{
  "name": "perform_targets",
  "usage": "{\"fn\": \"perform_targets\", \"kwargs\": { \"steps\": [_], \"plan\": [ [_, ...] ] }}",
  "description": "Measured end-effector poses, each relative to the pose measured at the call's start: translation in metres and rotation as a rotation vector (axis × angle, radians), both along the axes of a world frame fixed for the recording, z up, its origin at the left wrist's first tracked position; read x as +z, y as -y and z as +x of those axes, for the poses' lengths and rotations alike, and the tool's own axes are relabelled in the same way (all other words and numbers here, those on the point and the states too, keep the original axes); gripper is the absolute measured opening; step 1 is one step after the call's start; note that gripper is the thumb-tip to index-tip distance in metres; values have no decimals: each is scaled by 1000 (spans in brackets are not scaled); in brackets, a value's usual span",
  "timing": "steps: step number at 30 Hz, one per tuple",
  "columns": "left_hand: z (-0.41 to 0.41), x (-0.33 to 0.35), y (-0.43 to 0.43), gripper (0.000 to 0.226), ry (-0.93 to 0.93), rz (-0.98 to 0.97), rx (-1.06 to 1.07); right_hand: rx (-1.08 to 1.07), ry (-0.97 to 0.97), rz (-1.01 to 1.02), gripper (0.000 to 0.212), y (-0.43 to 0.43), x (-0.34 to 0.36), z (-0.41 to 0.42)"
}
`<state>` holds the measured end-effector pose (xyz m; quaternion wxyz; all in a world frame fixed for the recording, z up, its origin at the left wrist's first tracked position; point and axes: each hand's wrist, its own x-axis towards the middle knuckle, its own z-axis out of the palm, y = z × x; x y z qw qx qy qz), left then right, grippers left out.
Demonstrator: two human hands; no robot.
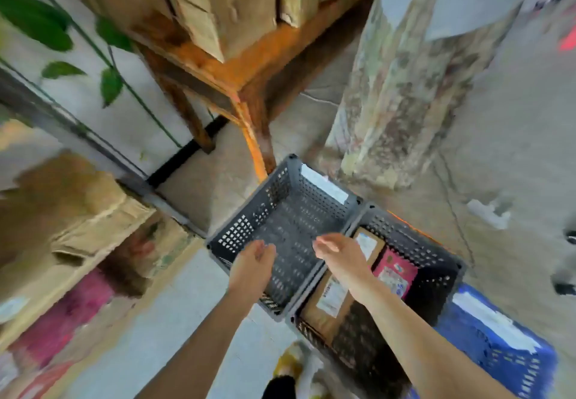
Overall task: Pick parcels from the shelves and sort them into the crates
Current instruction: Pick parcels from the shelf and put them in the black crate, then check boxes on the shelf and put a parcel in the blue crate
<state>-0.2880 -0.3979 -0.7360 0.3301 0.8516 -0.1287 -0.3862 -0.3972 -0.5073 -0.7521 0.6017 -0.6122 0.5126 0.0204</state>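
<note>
Two dark grey slotted crates stand side by side on the floor. The left crate [249, 220] holds nothing that I can see. The right crate [436, 261] holds a brown cardboard parcel [330, 302] with a white label and a pink parcel [394, 274]. My left hand [254, 263] hovers over the left crate's near rim, fingers relaxed and empty. My right hand [339, 253] hangs above the wall between the two crates, fingers loose and empty. A blue crate [498, 345] sits to the right.
A wooden table [230, 64] with cardboard boxes [218, 5] stands behind the crates. A concrete pillar [399, 93] rises at right. Shelves at left hold brown parcels [71, 211] and a pink parcel [62, 314]. Green leaves [34, 24] hang top left.
</note>
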Motion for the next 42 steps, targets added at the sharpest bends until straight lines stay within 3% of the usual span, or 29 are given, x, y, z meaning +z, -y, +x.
{"fn": "perform_targets", "kwargs": {
  "steps": [3, 12, 15, 20, 30, 42],
  "plan": [
    [16, 81, -46, 11, 78, -128, 164, 187, 128, -101, 37, -31, 82, 40],
    [60, 258, -231, 7, 396, -325, 579, 600, 549, -240, 30, -181, 268, 141],
    [73, 302, -295, 32, 502, -393, 720, 683, 652, -251, 27, -237, 313, 166],
    [92, 358, -394, 41, 688, -442, 761, 776, 825, -265, 21, -326, 374, 203],
    [154, 424, -526, 40, 901, -486, 763, 742, 967, -368, 32, -440, 435, 265],
    [261, 513, -568, 53, 1114, -592, 896, 503, 1190, -525, 50, -466, 560, 370]
  ]
}}
